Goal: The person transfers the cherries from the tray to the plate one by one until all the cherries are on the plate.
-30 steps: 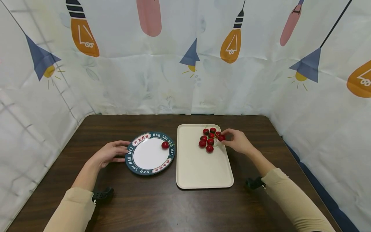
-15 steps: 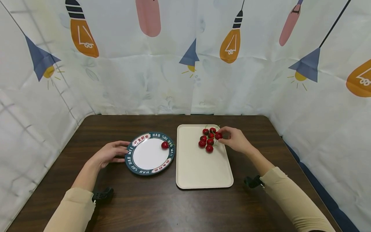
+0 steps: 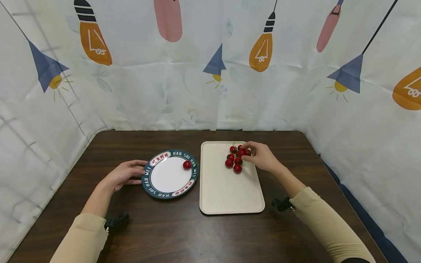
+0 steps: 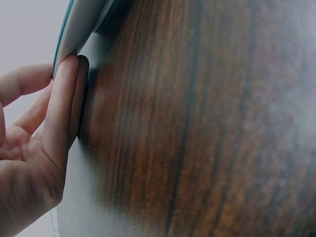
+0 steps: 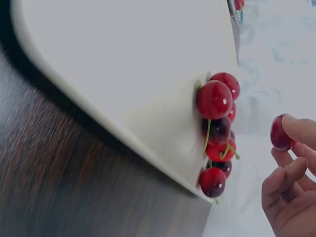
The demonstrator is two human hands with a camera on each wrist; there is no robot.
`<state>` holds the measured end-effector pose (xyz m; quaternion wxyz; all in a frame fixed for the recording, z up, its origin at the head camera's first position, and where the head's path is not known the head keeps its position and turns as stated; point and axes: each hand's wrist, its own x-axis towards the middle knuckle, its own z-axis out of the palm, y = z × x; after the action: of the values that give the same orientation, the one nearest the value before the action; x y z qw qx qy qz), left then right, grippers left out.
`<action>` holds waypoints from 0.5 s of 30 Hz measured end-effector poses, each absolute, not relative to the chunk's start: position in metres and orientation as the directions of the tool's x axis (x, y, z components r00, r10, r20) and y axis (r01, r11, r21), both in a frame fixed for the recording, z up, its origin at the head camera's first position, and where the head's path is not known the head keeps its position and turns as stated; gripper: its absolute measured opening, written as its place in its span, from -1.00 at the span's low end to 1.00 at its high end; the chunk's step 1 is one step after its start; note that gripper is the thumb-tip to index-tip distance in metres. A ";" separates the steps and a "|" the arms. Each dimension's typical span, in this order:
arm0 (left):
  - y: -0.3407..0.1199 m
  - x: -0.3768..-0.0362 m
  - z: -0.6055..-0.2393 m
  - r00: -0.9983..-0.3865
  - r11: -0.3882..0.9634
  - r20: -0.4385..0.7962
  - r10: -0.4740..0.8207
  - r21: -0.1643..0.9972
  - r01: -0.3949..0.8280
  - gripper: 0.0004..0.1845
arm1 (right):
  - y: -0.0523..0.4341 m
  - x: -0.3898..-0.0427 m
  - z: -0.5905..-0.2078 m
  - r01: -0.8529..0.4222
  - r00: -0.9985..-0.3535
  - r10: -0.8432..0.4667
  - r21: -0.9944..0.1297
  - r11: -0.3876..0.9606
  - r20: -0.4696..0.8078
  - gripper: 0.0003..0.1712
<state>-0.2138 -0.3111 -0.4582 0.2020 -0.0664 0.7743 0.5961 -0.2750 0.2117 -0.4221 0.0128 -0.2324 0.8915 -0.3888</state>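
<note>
I see one cherry (image 5: 279, 133) pinched at the fingertips of my right hand (image 3: 262, 157), thumb and forefinger curled onto it; the right wrist view shows it held clear of the other fruit, with the remaining fingers loosely bent below. In the head view that hand sits over the far right part of the cream tray (image 3: 230, 193), near its far right corner, and the held cherry shows only as a red spot at the fingertips.

Just beside the hand, towards the tray's left, lies the cluster of cherries (image 3: 235, 160), bunched together with thin green stems; in the right wrist view they rest against each other close to the tray's far edge. The near half of the tray is bare cream surface.

To the left of the tray, just beside its left edge, stands the round plate (image 3: 152, 186) with a dark green rim, lettering around it and a white middle. A single cherry on the plate (image 3: 187, 164) lies at its right side, close to the rim nearest the tray.

My left hand (image 3: 126, 174) rests on the dark wooden table (image 3: 164, 233) at the plate's left edge. Its fingers are straight and together, the tips touching the rim; the left wrist view shows them lying flat against the plate's edge, not wrapped round it.

Both sleeves are beige, each with a small black mount at the wrist. A cloth printed with light bulbs hangs round the far and side edges of the table.
</note>
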 end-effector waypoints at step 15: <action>-0.311 -0.214 -0.460 -0.910 0.287 -0.394 0.129 0.893 -0.347 -0.39 | 0.189 -0.274 -0.422 -0.401 -0.883 -0.442 -0.742 0.537 0.158 -0.61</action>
<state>-0.2142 -0.3110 -0.4600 0.2004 -0.0701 0.7766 0.5931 -0.2739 0.1889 -0.4221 0.0244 -0.2406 0.8763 -0.4167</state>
